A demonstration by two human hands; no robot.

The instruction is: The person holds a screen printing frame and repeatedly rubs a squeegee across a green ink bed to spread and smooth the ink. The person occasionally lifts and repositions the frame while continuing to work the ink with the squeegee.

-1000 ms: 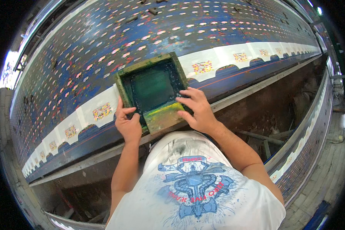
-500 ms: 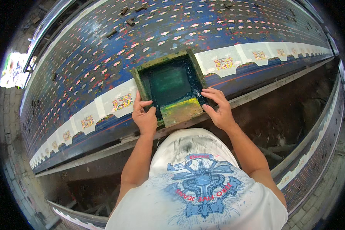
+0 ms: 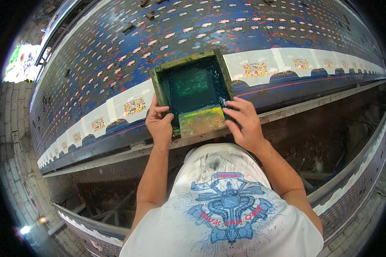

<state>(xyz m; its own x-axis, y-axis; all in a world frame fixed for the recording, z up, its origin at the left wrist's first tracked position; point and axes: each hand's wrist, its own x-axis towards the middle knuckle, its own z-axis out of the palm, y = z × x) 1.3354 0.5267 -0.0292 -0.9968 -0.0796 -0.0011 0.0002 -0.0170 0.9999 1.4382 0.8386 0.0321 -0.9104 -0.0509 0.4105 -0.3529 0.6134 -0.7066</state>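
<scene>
A wooden screen printing frame (image 3: 158,92), stained green, lies over the strip of white cloth pieces at the table's near edge. Its mesh (image 3: 195,85) carries dark green ink. A flat board (image 3: 202,125), smeared yellow and green along its far edge, rests inside the frame's near end. My left hand (image 3: 161,125) grips the left rail near the close corner, its thumb over the inner side. On the opposite rail my right hand (image 3: 246,126) is closed, with its fingertips over the wood and thumb by the board. Cloth under the frame is hidden.
White cloth pieces (image 3: 261,68) with colourful prints line the long table (image 3: 128,85), which is dotted with small printed marks. Short dark cylinders (image 3: 127,28) lie farther back. A ledge (image 3: 283,112) borders a dark gap on my side; another table (image 3: 347,205) stands at lower right.
The view has shifted slightly. Both hands keep about the same places on the frame, and the board stays at its near end. The mesh now shows a paler speckled patch.
</scene>
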